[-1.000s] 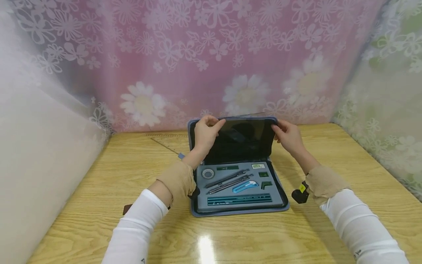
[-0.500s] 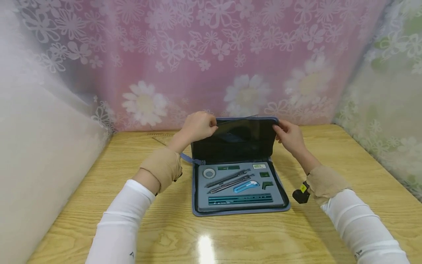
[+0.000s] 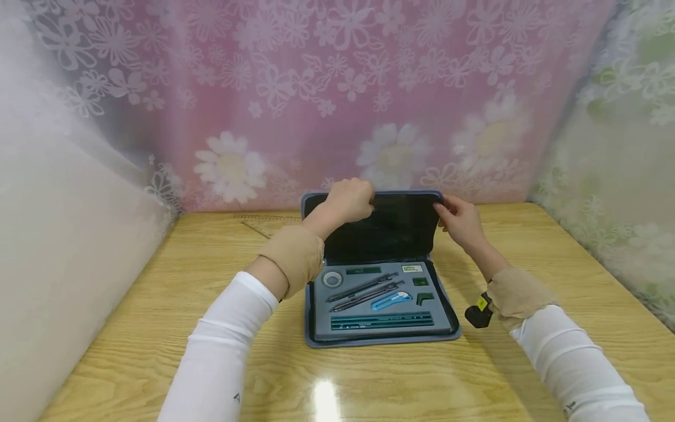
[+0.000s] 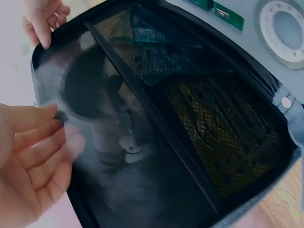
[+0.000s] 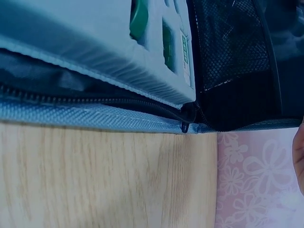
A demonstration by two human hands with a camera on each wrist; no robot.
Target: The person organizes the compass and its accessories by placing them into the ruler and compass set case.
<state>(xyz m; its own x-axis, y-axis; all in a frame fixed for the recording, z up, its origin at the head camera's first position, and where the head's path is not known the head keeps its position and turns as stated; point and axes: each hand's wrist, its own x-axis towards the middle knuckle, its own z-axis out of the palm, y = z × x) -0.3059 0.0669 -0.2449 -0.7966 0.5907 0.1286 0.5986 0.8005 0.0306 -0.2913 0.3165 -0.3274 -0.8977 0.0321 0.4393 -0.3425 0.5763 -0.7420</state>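
Head view is showing me a blue-edged zip case (image 3: 382, 343) lying at the centre of the frame, its black-lined lid (image 3: 403, 234) standing up at the back. I am watching the right hand (image 3: 460, 221), right of centre, pinching the lid's upper right corner with the thumb on the inner face. The left hand (image 3: 350, 200) is lying over the lid's top edge, just above centre; left wrist view is giving me its fingers bending partway at the glossy clear panel (image 4: 123, 175), and I cannot tell whether they are gripping anything. Mesh pockets (image 4: 213, 142) are filling the right of that view. Back in head view, the grey tray (image 3: 442, 316) below the lid is holding a white ring (image 3: 326, 279) at its upper left, two slim dark drawing tools (image 3: 364, 287) lying diagonally, a blue utility knife (image 3: 391, 300), green pencils (image 3: 381, 320) along the bottom and a white-and-green eraser (image 3: 411, 268) at the upper right. A clear set square (image 3: 258, 225) is lying left of the lid on the wood-grain table (image 3: 158, 281).
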